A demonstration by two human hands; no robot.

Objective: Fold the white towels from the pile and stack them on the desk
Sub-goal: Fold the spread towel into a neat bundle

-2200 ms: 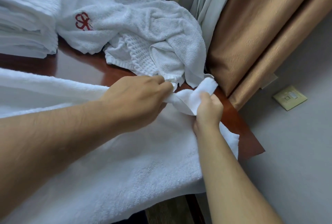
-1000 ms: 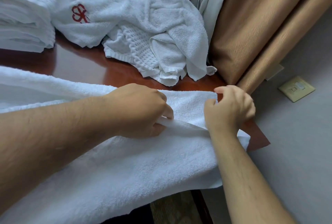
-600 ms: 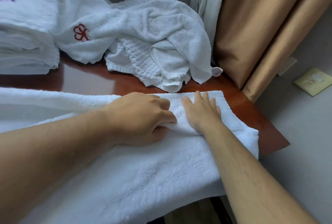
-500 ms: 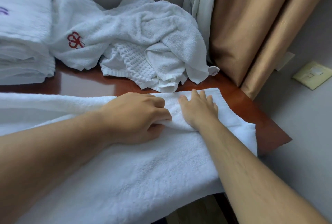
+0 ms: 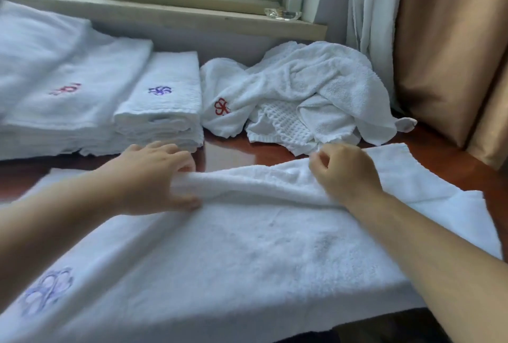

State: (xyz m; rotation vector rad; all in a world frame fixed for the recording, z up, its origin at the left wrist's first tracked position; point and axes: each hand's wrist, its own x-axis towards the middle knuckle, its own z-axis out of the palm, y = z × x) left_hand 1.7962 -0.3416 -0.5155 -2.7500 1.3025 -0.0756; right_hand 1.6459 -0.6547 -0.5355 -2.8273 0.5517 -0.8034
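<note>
Both hands had slid apart along the towel: left hand pinched its raised fold, right hand curled, seemingly pinching too. Probably to straighten the fold.

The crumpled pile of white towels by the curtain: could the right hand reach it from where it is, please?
Probably yes. The right hand holds the fold of the spread white towel, and the crumpled pile of white towels lies just beyond it, with only bare red-brown desk between. It would have to release its grip first.
</note>
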